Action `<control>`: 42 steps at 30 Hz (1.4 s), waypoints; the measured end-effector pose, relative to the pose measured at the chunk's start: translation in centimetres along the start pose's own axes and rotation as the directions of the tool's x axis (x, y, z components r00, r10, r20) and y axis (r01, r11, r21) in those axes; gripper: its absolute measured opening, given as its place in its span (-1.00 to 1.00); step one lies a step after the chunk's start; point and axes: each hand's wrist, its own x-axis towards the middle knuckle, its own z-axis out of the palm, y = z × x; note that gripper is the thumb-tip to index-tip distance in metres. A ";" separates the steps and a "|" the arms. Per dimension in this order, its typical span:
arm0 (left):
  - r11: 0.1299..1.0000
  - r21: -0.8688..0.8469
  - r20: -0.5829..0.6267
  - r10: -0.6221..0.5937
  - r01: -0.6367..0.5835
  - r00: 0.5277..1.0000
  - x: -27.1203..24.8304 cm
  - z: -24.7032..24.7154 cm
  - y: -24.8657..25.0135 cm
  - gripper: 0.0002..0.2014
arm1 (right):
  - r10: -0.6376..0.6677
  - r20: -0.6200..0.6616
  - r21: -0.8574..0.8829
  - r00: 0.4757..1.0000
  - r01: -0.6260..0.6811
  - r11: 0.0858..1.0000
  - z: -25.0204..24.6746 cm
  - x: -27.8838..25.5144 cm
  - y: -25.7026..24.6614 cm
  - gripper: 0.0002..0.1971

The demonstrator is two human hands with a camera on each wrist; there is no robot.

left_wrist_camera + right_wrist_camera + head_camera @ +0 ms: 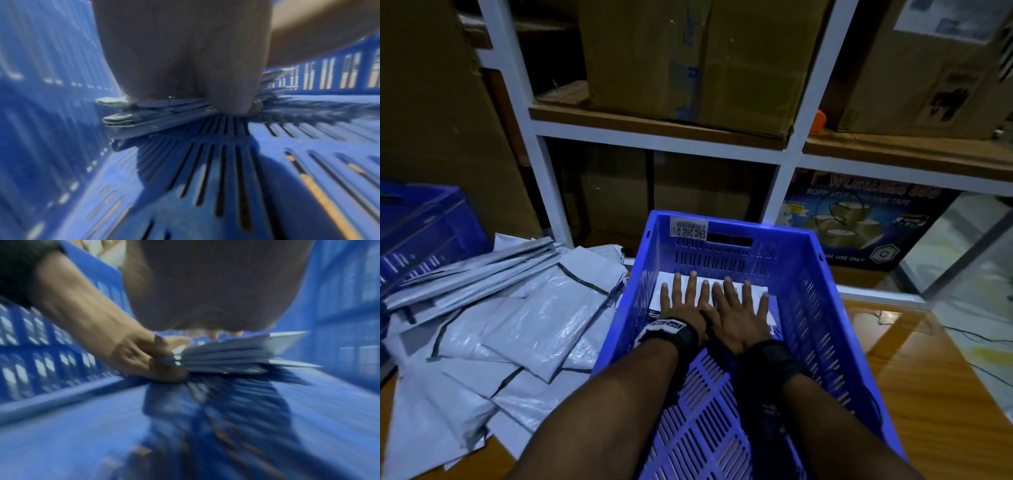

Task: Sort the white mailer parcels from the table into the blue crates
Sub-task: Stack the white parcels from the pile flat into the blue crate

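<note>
White mailer parcels (510,318): most are unsorted, a loose overlapping heap on the worktop (928,404) at about 9 o'clock from the near blue crate (822,308). Some lie flat, others lean stacked on edge against a second blue crate (424,233) at 10 o'clock; what that one holds cannot be seen. A small stack of parcels (722,291) sits inside the near crate at its far, 12 o'clock end, on the slotted floor just short of the end wall with the handle slot and barcode sticker (689,229). Left hand (683,306) and right hand (739,315) lie palm-down on this stack, side by side and touching at the thumbs, fingers straight and spread, pressing it flat rather than pinching anything. The left wrist view shows the stack (156,116) as several thin folded layers squeezed under the palm (185,56); the right wrist view is blurred but shows the same fanned edges (236,356) under the right hand (205,288), with the left hand (115,340) beside it. Judgement: early in the sort. One batch is in and being settled; most of the crate floor is bare from the middle back to 6 o'clock, and the heap at 9 o'clock is far larger than the stack already in. Remaining work looks like repeated gather-and-place trips. The slippery film may let stacks slide or fan out.
</note>
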 end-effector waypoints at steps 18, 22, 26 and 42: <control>0.998 -0.062 -0.131 0.010 -0.018 0.991 -0.6 2.2 -0.3 -0.03 | 0.119 -0.097 0.102 0.988 -0.109 0.989 2.7 0.7 -0.2 -0.23; 0.994 -0.103 -0.173 0.021 -0.039 0.985 -0.3 2.8 -0.6 0.06 | 0.169 -0.112 0.141 0.979 -0.152 0.978 3.1 0.7 0.4 -0.30; 0.998 -0.040 -0.161 0.034 -0.041 0.986 -0.2 2.7 -0.7 0.13 | 0.185 -0.103 0.148 0.977 -0.169 0.974 3.4 0.9 1.3 -0.34; 0.998 -0.032 -0.089 0.053 -0.056 0.995 0.3 2.8 -0.7 0.16 | 0.185 -0.063 0.101 0.981 -0.178 0.979 3.8 1.6 1.5 -0.34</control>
